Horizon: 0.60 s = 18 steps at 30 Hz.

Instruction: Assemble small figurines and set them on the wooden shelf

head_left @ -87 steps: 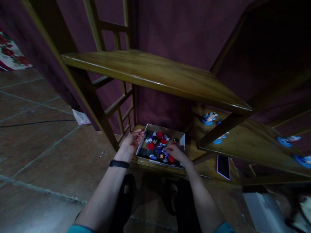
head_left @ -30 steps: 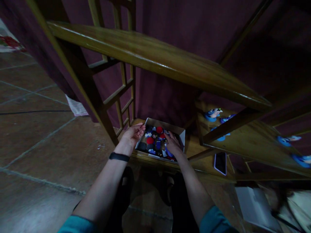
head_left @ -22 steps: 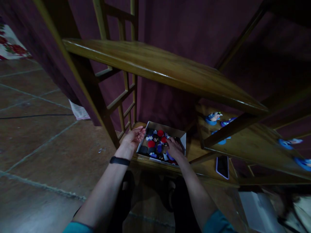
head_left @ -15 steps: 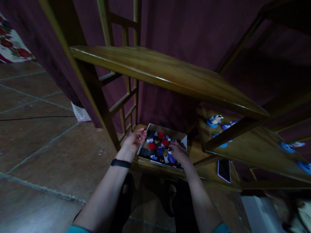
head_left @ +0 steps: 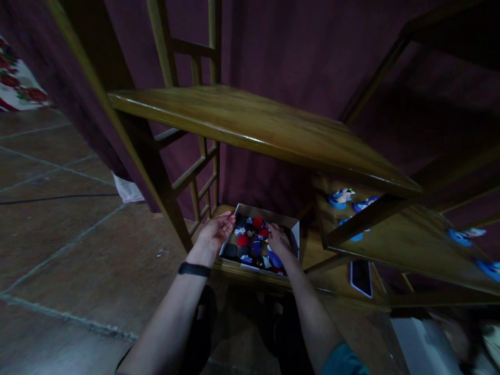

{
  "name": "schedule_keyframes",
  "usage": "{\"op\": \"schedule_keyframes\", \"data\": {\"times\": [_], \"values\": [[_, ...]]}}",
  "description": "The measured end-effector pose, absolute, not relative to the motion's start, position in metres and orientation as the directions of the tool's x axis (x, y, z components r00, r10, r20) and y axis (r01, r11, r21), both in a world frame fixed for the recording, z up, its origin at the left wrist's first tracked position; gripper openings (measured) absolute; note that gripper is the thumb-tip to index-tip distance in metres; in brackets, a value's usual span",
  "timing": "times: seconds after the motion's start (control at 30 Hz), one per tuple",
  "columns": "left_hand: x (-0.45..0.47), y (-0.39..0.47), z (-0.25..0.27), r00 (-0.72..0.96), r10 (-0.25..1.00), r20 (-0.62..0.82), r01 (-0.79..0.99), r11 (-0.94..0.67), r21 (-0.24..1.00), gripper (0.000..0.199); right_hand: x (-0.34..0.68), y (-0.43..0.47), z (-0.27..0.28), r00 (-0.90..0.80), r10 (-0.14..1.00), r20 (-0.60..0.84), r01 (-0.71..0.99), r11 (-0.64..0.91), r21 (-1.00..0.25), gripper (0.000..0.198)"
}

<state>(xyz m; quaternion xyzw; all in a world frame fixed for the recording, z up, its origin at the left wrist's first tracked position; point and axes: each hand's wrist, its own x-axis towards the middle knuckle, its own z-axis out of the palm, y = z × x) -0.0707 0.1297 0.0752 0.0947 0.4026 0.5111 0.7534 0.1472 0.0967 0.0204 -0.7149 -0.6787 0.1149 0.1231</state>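
Observation:
A shallow cardboard box with pale outer sides sits on the low wooden shelf. It is filled with small painted figurines and round bases in red, black, blue and purple. My left hand, a dark band on its wrist, is open at the box's left side, palm turned inward, fingers loosely stretched near the rim and holding nothing. Inside the right half of the box, my right hand has its fingers bent down among the pieces, beside a red round base. Whatever its fingertips grip is hidden.
A thick wooden shelf board runs above the box. On the right, blue-based figurines stand on another shelf, with a phone lying below. A slatted wooden side rises at the left, before a maroon curtain.
My right hand has shifted slightly left within the box, towards the red bases. My left hand stays by the left rim. The view has tilted a little.

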Motion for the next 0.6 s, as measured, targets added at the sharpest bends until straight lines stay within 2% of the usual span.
{"op": "schedule_keyframes", "data": {"times": [0.23,0.43,0.6], "values": [[-0.073,0.133,0.073,0.156,0.832,-0.532,-0.671,0.485,0.561,0.017,0.126,0.117,0.004,0.057,0.997,0.053,0.942,-0.036,-0.334,0.05],[-0.071,0.133,0.074,0.152,0.823,-0.547,-0.685,0.487,0.542,0.016,0.118,0.118,0.006,0.113,0.994,0.001,0.962,-0.109,-0.251,0.051],[-0.07,0.134,0.073,0.163,0.82,-0.548,-0.696,0.49,0.526,0.017,0.121,0.112,0.014,0.046,0.999,-0.024,0.964,-0.051,-0.261,0.05]]}}
